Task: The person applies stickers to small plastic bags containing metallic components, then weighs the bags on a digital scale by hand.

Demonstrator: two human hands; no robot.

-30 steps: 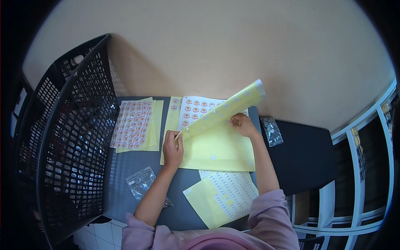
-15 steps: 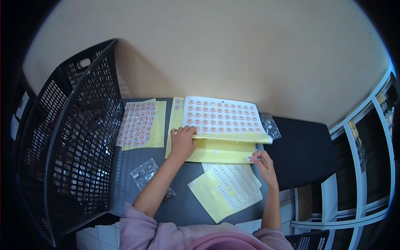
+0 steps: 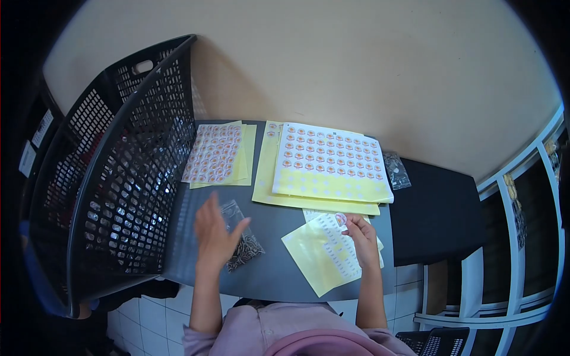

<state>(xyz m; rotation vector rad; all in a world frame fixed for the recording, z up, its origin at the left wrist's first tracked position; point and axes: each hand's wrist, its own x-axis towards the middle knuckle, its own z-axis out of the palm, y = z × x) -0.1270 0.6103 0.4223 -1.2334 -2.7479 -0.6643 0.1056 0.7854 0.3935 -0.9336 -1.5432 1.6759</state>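
Note:
Between thumb and fingers of my right hand [image 3: 363,237] is a small round sticker [image 3: 341,219] with an orange and pink print. It is over the yellow and white sheets [image 3: 323,252] near the table's front. My left hand [image 3: 215,231] is raised with thumb spread from the fingers, holding nothing, beside a clear plastic bag [image 3: 244,249] of small dark metal pieces. Behind the hands lies a sticker sheet [image 3: 332,154] on yellow backing, its lower rows bare. More sticker sheets [image 3: 215,154] lie at the left of the table.
A tall black perforated basket [image 3: 130,172] stands along the table's left side. Another bag [image 3: 396,171] of dark pieces lies at the back right, near a black surface [image 3: 436,213]. White shelving [image 3: 510,213] is at the far right.
My left hand has let go of the sticker sheet and moved left and toward me. The sheet's lifted front edge now lies down. My right hand has drawn back slightly with the sticker.

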